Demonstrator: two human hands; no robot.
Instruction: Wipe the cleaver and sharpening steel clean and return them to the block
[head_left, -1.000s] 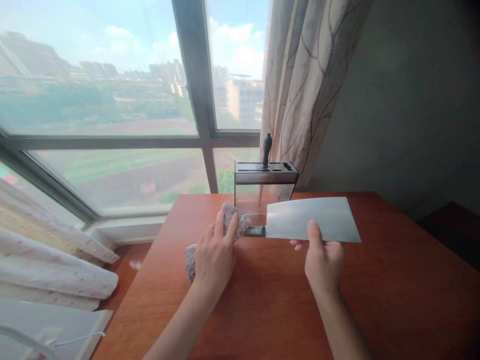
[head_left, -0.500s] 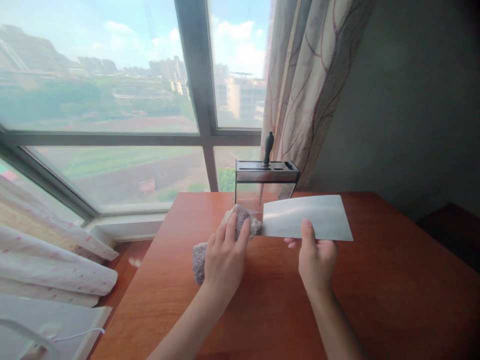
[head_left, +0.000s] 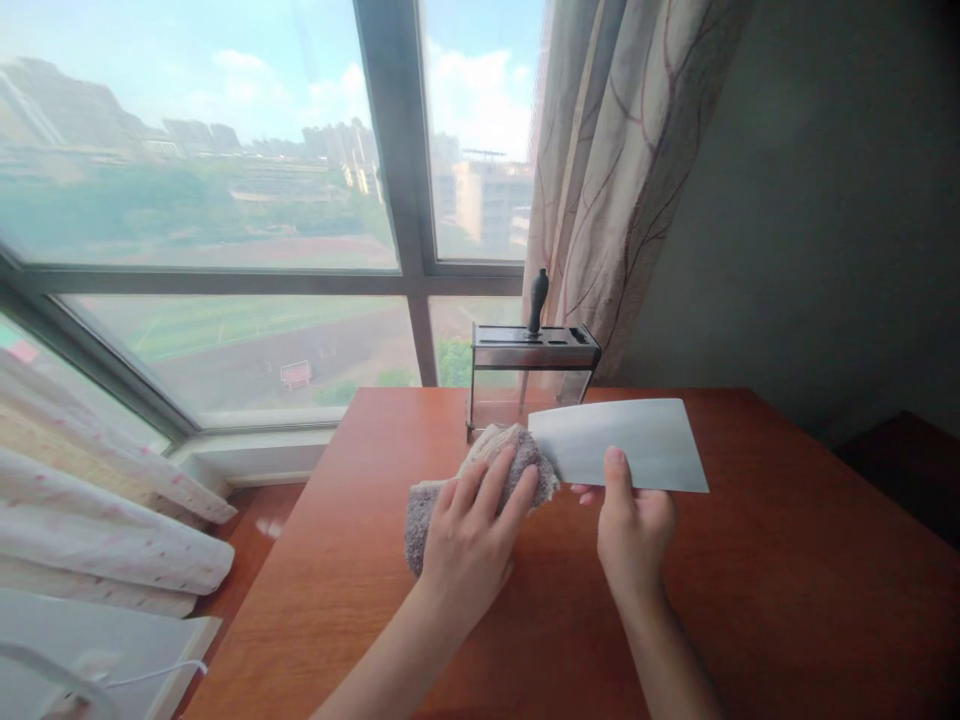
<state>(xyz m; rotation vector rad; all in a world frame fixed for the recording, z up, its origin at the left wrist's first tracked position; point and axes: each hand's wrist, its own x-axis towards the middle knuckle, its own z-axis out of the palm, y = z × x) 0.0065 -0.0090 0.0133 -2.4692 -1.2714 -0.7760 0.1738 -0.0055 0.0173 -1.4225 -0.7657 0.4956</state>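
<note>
My right hand (head_left: 634, 525) pinches the cleaver (head_left: 622, 445) by its lower edge, blade lying lengthwise left to right above the desk (head_left: 750, 600). My left hand (head_left: 472, 530) presses the grey cloth (head_left: 480, 475) around the handle end, just left of the blade.
</note>
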